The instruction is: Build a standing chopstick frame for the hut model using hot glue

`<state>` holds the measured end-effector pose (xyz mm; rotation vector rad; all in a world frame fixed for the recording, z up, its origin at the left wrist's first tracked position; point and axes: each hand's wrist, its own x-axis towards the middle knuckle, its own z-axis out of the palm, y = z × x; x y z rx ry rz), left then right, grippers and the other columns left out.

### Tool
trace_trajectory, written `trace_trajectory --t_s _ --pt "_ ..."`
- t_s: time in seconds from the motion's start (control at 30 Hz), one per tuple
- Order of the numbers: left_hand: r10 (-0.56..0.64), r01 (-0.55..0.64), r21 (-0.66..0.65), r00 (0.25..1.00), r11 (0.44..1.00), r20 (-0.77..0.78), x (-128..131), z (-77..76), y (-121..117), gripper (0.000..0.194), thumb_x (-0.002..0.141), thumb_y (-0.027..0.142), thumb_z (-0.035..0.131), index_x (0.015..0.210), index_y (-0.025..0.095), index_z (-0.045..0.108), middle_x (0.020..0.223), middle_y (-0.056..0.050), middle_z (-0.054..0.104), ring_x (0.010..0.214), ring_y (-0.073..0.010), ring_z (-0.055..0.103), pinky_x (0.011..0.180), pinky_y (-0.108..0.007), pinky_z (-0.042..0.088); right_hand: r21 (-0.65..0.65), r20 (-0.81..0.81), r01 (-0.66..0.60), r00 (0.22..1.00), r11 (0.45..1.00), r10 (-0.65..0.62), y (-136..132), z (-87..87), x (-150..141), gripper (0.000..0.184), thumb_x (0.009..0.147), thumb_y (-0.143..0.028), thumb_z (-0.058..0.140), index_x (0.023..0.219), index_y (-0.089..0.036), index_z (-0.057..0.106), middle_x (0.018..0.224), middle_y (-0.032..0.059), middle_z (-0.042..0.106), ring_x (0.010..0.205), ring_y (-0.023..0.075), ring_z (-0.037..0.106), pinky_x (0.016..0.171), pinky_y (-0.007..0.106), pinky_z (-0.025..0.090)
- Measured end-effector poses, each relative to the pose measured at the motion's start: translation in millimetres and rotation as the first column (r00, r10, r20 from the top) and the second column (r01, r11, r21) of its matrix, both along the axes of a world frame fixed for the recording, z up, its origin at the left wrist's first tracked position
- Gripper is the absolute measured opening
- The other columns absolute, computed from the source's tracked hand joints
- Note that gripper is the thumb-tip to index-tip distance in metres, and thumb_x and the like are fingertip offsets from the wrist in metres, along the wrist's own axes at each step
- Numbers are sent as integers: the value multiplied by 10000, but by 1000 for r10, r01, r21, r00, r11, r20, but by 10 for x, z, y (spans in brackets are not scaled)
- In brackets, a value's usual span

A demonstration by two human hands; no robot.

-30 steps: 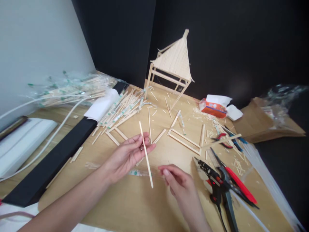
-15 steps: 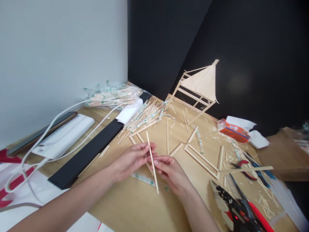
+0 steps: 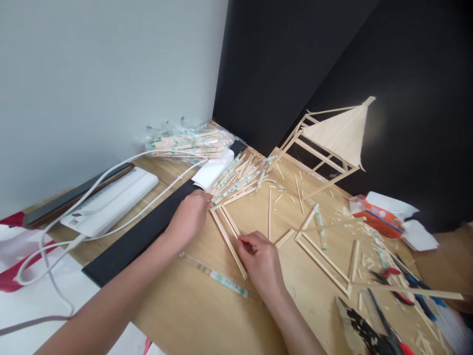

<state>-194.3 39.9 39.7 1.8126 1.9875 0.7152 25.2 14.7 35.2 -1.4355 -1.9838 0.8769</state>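
My left hand (image 3: 192,213) reaches to the near end of a pile of thin wooden sticks (image 3: 236,172). Its fingers are closed beside the black strip, and their tips are hard to see. My right hand (image 3: 260,259) is curled with thumb and fingers pressed together; what it holds, if anything, cannot be made out. It is by a narrow frame of glued sticks (image 3: 229,244) lying on the wooden table (image 3: 185,310), and partly covers it. A clear plastic sleeve with green print (image 3: 228,284) lies just in front of the frame.
Right of my hands lie another stick frame (image 3: 323,266) and loose sticks. A stick model with a triangular roof (image 3: 338,133) stands behind. An orange tissue box (image 3: 380,217), pliers (image 3: 395,286) and cutters (image 3: 364,328) are at right. Left are a black strip (image 3: 136,241) and white power strip (image 3: 111,202).
The single stick held upright between both hands is no longer visible. My left hand has moved away to the stick pile, while my right hand has curled near the narrow frame. The view has shifted left.
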Motion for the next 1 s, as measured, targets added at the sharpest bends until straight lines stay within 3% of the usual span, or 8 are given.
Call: trace_trajectory --t_s 0.2,1.0 --pt "9 -9 3 999 1000 33 84 -132 -57 301 919 254 397 936 181 689 992 -96 663 923 -225 641 820 -304 457 61 80 -10 997 998 5 -17 -15 -39 160 850 -160 578 827 -176 735 741 25 642 627 134 610 632 234 477" --pt "-16 17 -43 999 999 37 90 -140 -89 287 920 301 423 957 213 694 1039 -62 653 907 -220 630 713 -290 437 137 156 -61 987 989 39 0 -75 -59 173 844 -135 563 856 -185 728 752 19 640 624 131 610 633 230 486"
